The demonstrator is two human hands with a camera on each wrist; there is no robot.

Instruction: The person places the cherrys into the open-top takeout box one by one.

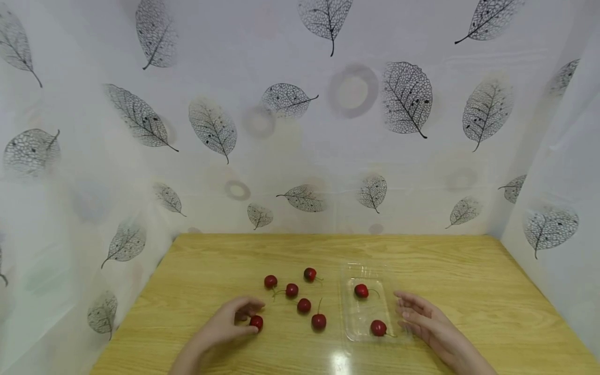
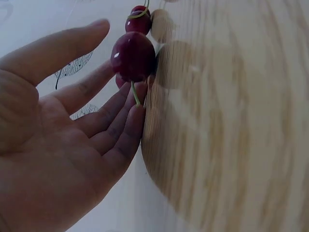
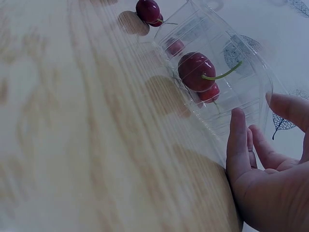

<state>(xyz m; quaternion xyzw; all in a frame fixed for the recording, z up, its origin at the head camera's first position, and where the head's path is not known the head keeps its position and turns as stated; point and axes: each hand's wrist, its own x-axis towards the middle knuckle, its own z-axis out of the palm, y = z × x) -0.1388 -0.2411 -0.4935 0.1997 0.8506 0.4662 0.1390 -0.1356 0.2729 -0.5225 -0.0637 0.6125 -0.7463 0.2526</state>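
My left hand (image 1: 228, 323) is around a dark red cherry (image 1: 255, 323) on the table. In the left wrist view the thumb stands off from that cherry (image 2: 133, 57), while the other fingers reach past its far side, near its green stem. A clear plastic box (image 1: 348, 312) lies to the right with two cherries inside, a far one (image 1: 361, 290) and a near one (image 1: 378, 327). My right hand (image 1: 433, 328) is at the box's right side; in the right wrist view its thumb and fingertips reach the clear wall, fingers fairly straight.
Between the left hand and the box lie several loose cherries, among them one with an upright stem (image 1: 319, 322) and one farther back (image 1: 310, 274). The wood-grain table (image 1: 225, 255) is bounded by a leaf-printed white sheet (image 1: 328, 156) behind and at both sides.
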